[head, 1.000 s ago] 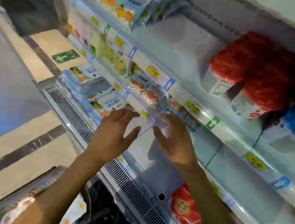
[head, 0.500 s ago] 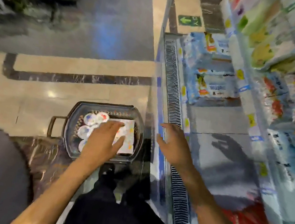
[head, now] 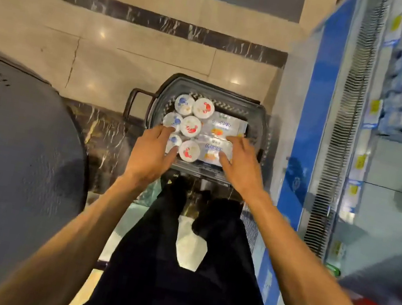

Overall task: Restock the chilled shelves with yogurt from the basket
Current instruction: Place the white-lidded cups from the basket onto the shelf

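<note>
Reaching into the basket [head: 261,125], fingers spread and gripping nothing, the left hand [head: 153,151] meets yogurt cups [head: 191,126] at its left edge, the right hand [head: 241,165] flat packs [head: 222,128] at its right, where a hasty grab could topple neighbours.

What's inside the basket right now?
In the basket: six round-lidded cups on the left, two flat packs on the right. The left hand covers part of the near cups, the right hand part of the near pack; anything underneath is hidden.

Head camera looks steeply down (wide-angle) onto basket [head: 215,91].
</note>
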